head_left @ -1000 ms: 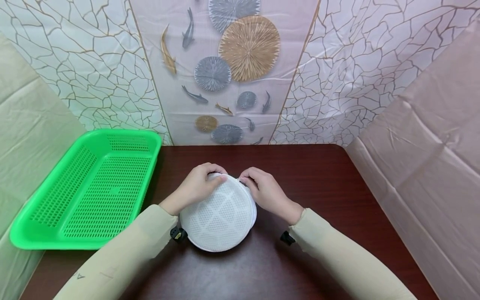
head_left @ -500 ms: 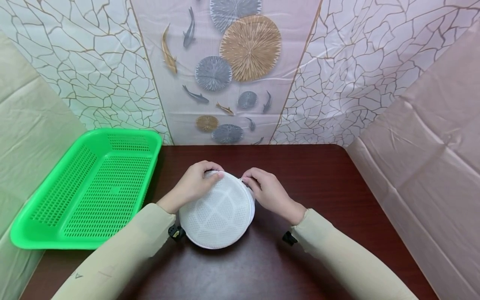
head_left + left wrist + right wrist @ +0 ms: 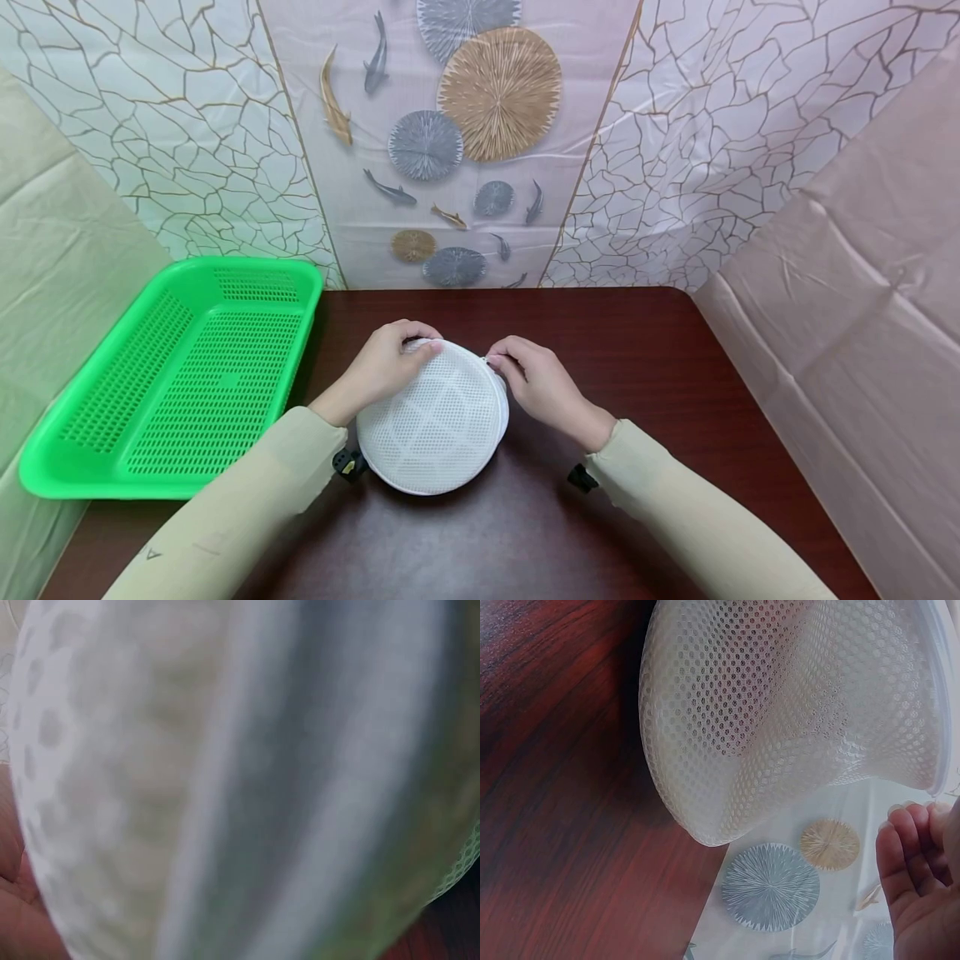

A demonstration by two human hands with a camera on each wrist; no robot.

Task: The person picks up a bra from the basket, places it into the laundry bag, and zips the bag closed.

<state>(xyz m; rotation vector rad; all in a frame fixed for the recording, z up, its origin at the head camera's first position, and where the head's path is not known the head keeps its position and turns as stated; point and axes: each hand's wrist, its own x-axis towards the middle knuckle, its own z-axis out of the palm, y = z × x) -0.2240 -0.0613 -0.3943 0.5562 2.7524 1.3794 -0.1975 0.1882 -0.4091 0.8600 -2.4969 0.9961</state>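
A round white mesh laundry bag is held tilted over the table in the head view, its flat mesh face toward me. My left hand grips its far upper rim, thumb on the face and fingers behind. At the upper right of the rim, my right hand pinches the zipper pull between thumb and curled fingers. The left wrist view is filled by the blurred bag and its banded edge. In the right wrist view, the bulging mesh side of the bag hangs beside the curled fingers of my right hand.
A green plastic basket with slotted walls stands at the left of the dark red-brown table. Patterned sheeting rises behind the table's far edge, and plain beige sheeting lines the right side.
My left hand and the bag have shifted slightly left and away from me. The right hand has edged right, so the gap between the hands is wider.
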